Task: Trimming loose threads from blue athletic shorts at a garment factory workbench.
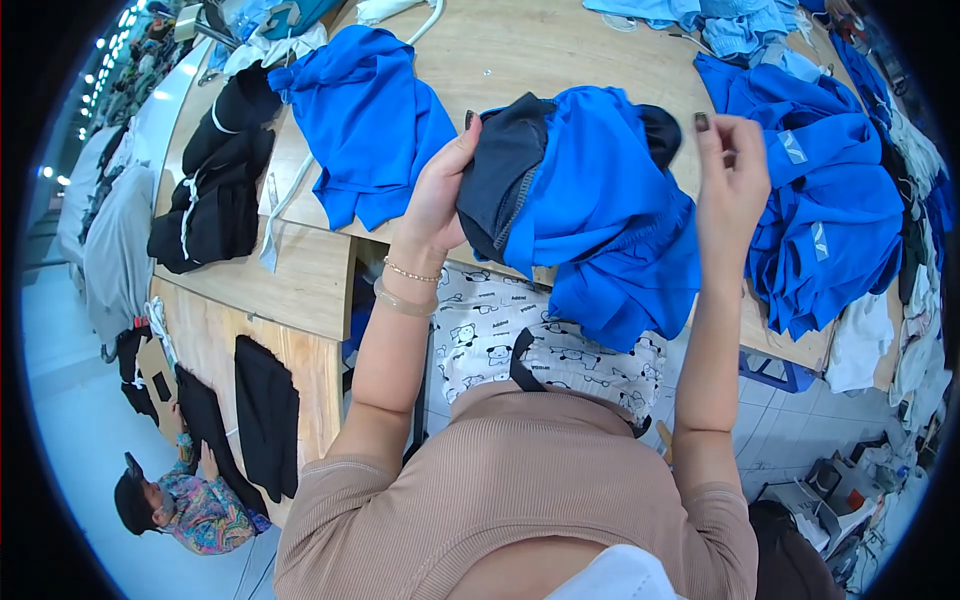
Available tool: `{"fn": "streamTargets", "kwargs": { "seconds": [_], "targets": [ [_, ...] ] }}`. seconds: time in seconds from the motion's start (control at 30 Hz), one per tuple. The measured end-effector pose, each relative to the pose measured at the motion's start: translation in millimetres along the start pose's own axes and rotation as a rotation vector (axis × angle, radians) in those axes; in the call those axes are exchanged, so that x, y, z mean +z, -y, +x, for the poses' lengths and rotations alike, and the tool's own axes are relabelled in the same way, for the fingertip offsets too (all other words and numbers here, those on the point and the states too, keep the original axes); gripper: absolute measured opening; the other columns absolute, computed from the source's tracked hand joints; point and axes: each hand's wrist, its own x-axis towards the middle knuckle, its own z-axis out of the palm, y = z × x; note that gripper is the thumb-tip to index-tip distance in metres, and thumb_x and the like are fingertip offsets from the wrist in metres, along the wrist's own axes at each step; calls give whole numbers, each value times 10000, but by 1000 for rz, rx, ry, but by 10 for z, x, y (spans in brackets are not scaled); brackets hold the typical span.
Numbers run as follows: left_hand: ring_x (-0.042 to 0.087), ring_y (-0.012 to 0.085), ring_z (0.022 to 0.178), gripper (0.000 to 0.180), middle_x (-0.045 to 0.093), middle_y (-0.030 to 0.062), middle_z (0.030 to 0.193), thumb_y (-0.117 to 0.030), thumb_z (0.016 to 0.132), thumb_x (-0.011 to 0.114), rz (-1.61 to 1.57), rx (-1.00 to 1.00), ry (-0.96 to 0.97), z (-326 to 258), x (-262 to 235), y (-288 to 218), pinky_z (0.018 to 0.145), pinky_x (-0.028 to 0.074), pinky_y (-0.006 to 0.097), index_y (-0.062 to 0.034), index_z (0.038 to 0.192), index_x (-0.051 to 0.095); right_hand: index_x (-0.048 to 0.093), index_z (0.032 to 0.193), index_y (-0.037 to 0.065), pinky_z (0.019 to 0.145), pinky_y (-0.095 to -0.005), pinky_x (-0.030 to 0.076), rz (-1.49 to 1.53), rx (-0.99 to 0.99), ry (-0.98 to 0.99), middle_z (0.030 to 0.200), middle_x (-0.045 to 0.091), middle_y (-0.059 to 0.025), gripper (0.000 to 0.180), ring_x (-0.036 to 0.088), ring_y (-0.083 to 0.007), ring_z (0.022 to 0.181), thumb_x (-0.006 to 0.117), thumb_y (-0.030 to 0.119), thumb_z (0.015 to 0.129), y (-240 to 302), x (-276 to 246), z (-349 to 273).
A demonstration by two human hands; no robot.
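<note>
My left hand (440, 190) is closed on the left side of a bundled garment (600, 185), its thumb on the dark part and its other fingers underneath. The garment is bright blue cloth with black fabric at its left and a dark patch at its upper right; a stitched seam runs along the black edge. It is held up above the table's near edge, and its lower folds hang down. To the right of it, my right hand (735, 165) is raised apart from the cloth with curled fingers. What those fingers pinch, if anything, is too small to make out.
A folded blue garment (370, 120) lies on the wooden table (540, 40), with tied black bundles (215, 170) further left. Blue garments with small labels pile up at right (820, 200). Light blue cloth (740, 25) sits behind. At lower left, another person (190, 500) handles black cloth.
</note>
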Motion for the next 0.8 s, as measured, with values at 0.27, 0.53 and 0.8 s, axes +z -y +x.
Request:
{"fn": "streamTargets", "kwargs": {
  "seconds": [0.27, 0.53, 0.8],
  "targets": [
    [641, 202, 960, 370, 624, 140, 1093, -287, 984, 434, 188, 36, 77, -51, 53, 22, 847, 535, 330, 31, 1145, 530, 637, 869, 7, 687, -213, 430, 831, 527, 780, 790, 617, -19, 132, 539, -80, 712, 571, 122, 879, 476, 281, -352],
    [577, 154, 1065, 361, 596, 91, 1172, -79, 895, 567, 390, 51, -336, -441, -15, 568, 932, 463, 309, 5, 1240, 502, 579, 807, 25, 617, -194, 390, 997, 692, 361, 740, 553, 27, 76, 488, -33, 674, 515, 27, 848, 184, 235, -555],
    [549, 107, 1070, 538, 562, 59, 1214, -149, 855, 662, 450, -275, -276, -872, -216, 1055, 880, 458, 257, -10, 1309, 409, 535, 846, 8, 608, -200, 394, 686, 418, 508, 726, 538, 10, 59, 491, -44, 682, 544, 36, 897, 9, 172, -900]
  ]
}}
